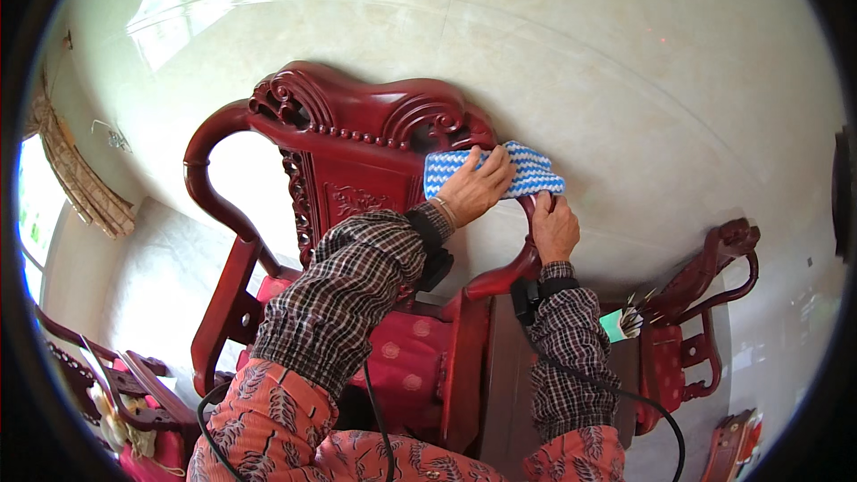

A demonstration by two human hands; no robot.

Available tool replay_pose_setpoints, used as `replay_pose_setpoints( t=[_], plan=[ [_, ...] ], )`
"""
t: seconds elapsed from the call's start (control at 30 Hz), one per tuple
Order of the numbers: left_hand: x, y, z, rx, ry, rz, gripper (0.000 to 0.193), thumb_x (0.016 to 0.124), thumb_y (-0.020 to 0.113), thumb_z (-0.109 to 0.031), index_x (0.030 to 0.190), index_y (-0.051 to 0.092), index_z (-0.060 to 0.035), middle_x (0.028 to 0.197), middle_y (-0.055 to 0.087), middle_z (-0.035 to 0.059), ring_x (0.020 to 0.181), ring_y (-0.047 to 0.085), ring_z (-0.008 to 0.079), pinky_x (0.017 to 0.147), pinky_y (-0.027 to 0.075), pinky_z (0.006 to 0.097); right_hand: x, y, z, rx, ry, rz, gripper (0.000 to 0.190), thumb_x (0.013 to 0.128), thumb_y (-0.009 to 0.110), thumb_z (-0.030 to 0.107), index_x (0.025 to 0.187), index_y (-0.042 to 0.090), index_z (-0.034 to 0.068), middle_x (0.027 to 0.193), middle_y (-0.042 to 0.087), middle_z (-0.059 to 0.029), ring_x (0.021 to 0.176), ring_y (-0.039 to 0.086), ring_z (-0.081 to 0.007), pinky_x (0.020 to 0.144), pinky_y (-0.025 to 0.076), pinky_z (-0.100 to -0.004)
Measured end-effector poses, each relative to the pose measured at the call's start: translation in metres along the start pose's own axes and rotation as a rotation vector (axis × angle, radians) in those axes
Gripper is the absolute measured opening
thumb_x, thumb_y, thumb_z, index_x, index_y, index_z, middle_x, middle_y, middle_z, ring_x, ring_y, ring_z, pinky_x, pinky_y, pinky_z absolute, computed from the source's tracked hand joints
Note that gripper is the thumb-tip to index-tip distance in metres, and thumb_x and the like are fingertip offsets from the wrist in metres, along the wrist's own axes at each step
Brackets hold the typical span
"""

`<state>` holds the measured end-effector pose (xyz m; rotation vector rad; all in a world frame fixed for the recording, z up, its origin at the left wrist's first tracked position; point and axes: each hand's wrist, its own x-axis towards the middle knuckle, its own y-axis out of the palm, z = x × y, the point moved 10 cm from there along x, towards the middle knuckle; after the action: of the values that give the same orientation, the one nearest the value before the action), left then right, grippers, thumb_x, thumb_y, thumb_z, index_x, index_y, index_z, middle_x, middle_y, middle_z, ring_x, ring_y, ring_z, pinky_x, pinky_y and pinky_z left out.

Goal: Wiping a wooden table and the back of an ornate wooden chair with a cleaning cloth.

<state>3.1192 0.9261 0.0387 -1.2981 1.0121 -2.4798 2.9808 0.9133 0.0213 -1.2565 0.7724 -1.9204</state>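
Observation:
A blue and white striped cloth lies over the right end of the top rail of a carved, dark red wooden armchair, where the curved armrest begins. My left hand rests on the cloth, its fingers bent over it and pressing it to the wood. At the cloth's lower right edge, my right hand has its thumb and fingers closed together, touching the edge and the curved armrest; whether it pinches the cloth or the wood is hard to tell. A red patterned cushion covers the chair's seat.
A pale, glossy wall rises behind the chair. On the right stand a dark side table, a potted plant and another red wooden chair. More carved furniture with a stuffed toy is at lower left. Black cables run from both forearms.

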Motion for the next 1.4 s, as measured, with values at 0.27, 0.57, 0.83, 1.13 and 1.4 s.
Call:
replay_pose_setpoints(
  t=[0.27, 0.57, 0.83, 1.13, 1.4],
  plan=[
    [-0.046, 0.013, 0.014, -0.060, 0.008, 0.067, 0.038, 0.076, 0.050, -0.015, 0.114, 0.052, -0.0099, 0.129, 0.033, 0.0101, 0.109, 0.039, 0.0273, 0.079, 0.040, 0.0369, 0.000, 0.008, 0.002, 0.005, -0.017, 0.007, 0.041, 0.082, 0.044, 0.039, 0.077, 0.057, 0.000, 0.071, 0.060, -0.0227, 0.067, 0.059, -0.0387, 0.062, 0.046, -0.0476],
    [-0.065, 0.018, 0.033, -0.152, -0.063, 0.165, 0.042, 0.068, 0.057, -0.018, 0.109, 0.053, -0.0114, 0.127, 0.035, 0.0125, 0.097, 0.044, 0.0249, 0.072, 0.041, 0.0334, 0.000, 0.004, 0.000, -0.003, -0.020, -0.022, 0.043, 0.082, 0.045, 0.041, 0.075, 0.057, 0.000, 0.069, 0.059, -0.0236, 0.065, 0.058, -0.0397, 0.061, 0.046, -0.0474],
    [-0.086, 0.018, 0.052, -0.134, -0.166, 0.210, 0.037, 0.071, 0.053, -0.014, 0.108, 0.053, -0.0139, 0.125, 0.038, 0.0118, 0.090, 0.045, 0.0213, 0.071, 0.041, 0.0331, 0.000, 0.001, 0.001, -0.008, -0.004, 0.002, 0.045, 0.082, 0.044, 0.042, 0.075, 0.057, -0.001, 0.069, 0.059, -0.0242, 0.066, 0.058, -0.0399, 0.062, 0.046, -0.0470],
    [-0.090, 0.018, 0.083, -0.468, -0.521, 0.122, 0.058, 0.058, 0.057, -0.003, 0.115, 0.042, -0.0085, 0.100, 0.045, 0.0157, 0.078, 0.055, 0.0363, 0.062, 0.048, 0.0429, 0.000, 0.002, 0.001, 0.015, -0.011, -0.002, 0.046, 0.083, 0.042, 0.043, 0.075, 0.057, 0.000, 0.071, 0.059, -0.0240, 0.068, 0.058, -0.0399, 0.063, 0.046, -0.0473],
    [-0.050, 0.025, 0.060, -0.293, -0.500, 0.191, 0.055, 0.065, 0.058, -0.006, 0.118, 0.042, -0.0061, 0.094, 0.047, 0.0152, 0.075, 0.058, 0.0292, 0.057, 0.048, 0.0381, -0.001, 0.005, 0.001, 0.016, -0.005, 0.016, 0.046, 0.083, 0.042, 0.043, 0.074, 0.057, 0.000, 0.070, 0.059, -0.0241, 0.067, 0.058, -0.0402, 0.063, 0.046, -0.0473]
  ],
)
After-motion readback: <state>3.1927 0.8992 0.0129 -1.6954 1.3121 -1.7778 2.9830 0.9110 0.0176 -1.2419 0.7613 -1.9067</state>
